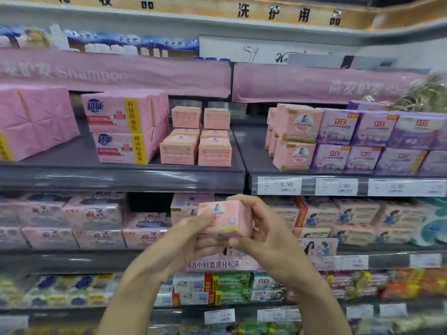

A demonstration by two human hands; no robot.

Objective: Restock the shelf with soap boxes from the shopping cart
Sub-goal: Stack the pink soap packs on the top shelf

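Observation:
A small pink soap box [226, 217] is held up in front of the second shelf row. My left hand [186, 240] grips its lower left side and my right hand [263, 228] curls round its right side and top. On the dark upper shelf [121, 176] above stand several matching pink soap boxes [196, 143], stacked two high in two columns. The shopping cart is out of view.
Large pink multipacks [125, 126] stand left of the small boxes. On the right shelf section are pink packs [294, 137] and purple packs [367, 141]. Price tags [279, 186] line the shelf edge. Lower shelves hold more pink and green soap packs.

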